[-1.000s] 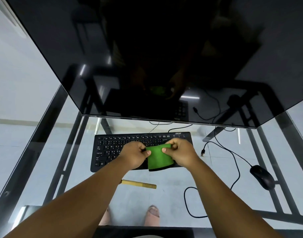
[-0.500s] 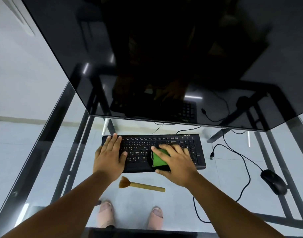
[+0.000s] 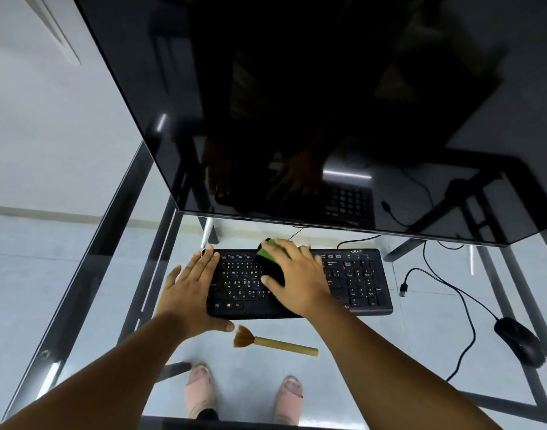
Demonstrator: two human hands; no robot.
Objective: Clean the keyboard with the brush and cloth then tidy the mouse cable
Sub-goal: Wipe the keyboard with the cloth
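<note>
1. The desk (image 3: 421,352) has a clear glass top on a dark metal frame; pale floor tiles and a pale wall show through and beyond it. Through the glass below the keyboard two feet in pink open-toed slippers (image 3: 201,389) stand on the floor.
2. A large dark monitor (image 3: 297,103) hangs over the far side of the keyboard, and its glossy screen reflects the hands and keys.
3. Count: one keyboard (image 3: 359,280), one brush (image 3: 275,342), one cloth (image 3: 266,248), one mouse (image 3: 519,340), one mouse cable (image 3: 466,308), two hands.
4. The black keyboard lies flat, its long axis running left to right, its key rows facing the person.
5. The left hand (image 3: 191,293) lies flat with fingers spread on the keyboard's left end, thumb pointing toward the brush.
6. The right hand (image 3: 297,274) presses flat, fingers spread, on the green and black cloth over the keyboard's upper middle keys; the cloth shows at the fingertips and beside the thumb.
7. The brush lies on the glass just in front of the keyboard, long axis roughly left to right, fanned bristles pointing left, its wooden handle to the right.
8. The mouse sits well to the right of the keyboard; its cable loops loosely between them, ending in a free plug beside the keyboard's right edge.
</note>
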